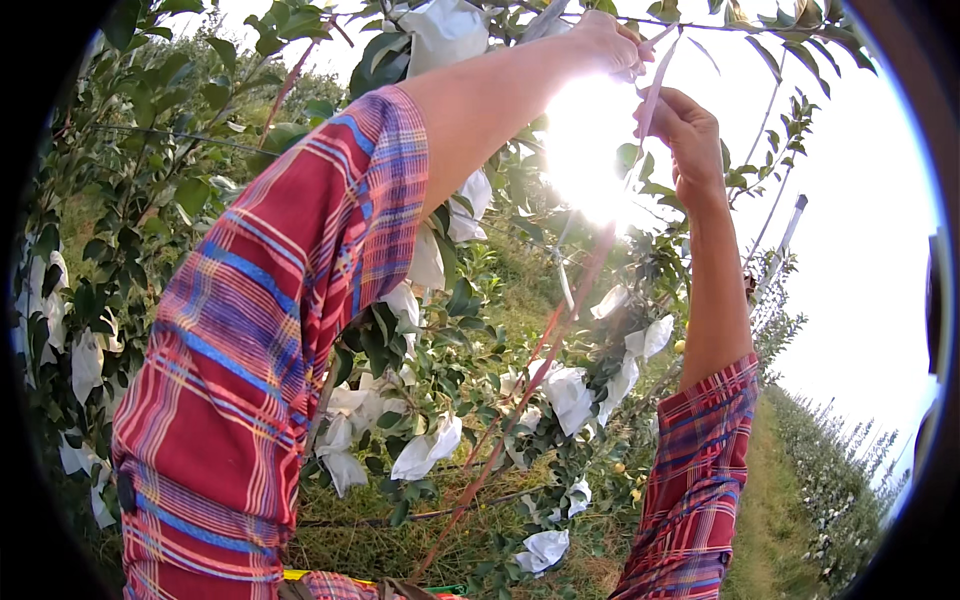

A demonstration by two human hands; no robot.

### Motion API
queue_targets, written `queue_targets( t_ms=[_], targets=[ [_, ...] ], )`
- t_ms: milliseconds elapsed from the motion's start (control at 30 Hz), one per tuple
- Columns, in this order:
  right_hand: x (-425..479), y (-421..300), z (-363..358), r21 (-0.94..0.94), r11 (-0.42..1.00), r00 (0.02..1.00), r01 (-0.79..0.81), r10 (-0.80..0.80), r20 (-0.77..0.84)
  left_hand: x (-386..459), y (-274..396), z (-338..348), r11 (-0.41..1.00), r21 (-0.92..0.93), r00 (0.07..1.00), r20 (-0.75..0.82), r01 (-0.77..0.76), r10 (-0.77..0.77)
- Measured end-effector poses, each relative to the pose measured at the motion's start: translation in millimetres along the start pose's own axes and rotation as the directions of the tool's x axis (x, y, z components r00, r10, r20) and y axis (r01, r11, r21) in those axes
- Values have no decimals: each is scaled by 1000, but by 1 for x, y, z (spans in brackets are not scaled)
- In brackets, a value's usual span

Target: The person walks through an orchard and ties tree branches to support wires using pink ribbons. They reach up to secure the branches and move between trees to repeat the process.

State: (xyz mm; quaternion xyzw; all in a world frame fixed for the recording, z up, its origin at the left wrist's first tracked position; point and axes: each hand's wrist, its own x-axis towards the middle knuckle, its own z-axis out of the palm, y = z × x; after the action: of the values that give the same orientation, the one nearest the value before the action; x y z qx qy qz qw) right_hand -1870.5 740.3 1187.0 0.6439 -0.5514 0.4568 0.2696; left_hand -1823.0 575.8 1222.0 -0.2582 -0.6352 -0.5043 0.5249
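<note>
Both my arms reach up to a thin branch (739,30) of a fruit tree. My left hand (609,46) pinches a strip of pale pinkish plastic tape (658,81) just below the branch. Lower and to the right, my right hand (686,142) grips the same strip between thumb and fingers. The tape runs up to the branch; sun glare between my hands hides part of it. Beside my left forearm hangs a white fruit bag (444,34).
Several white fruit bags (568,397) hang among the leaves below. A reddish strap (517,409) slants down through the foliage. A wire (187,136) crosses at left, and a pale post (784,236) leans at right. A grassy lane (772,495) lies lower right.
</note>
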Motion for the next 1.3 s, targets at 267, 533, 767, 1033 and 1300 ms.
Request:
queue_targets(
  t_ms=[267, 533, 767, 1033, 1300],
  targets=[
    [-9, -27, 16, 607, 753, 891, -254, 427, -156, 2, -2, 8, 999, 28, 994, -110, -22, 25],
    [-59, -48, 15, 451, 804, 907, -387, 421, 27, 3, -22, 8, 965, -246, 996, -56, -87, 75],
    [-136, -79, 61, 311, 903, 955, -297, 281, 94, 14, -12, 21, 911, -412, 999, -44, -7, -12],
    [-152, -23, 75, 4, 954, 885, -301, 277, 375, 22, -1, 34, 855, -518, 998, -35, 31, -57],
    [-28, -9, 18, 180, 972, 970, -153, 183, -163, -9, 13, 34, 831, -556, 995, -82, -5, -48]
  ],
)
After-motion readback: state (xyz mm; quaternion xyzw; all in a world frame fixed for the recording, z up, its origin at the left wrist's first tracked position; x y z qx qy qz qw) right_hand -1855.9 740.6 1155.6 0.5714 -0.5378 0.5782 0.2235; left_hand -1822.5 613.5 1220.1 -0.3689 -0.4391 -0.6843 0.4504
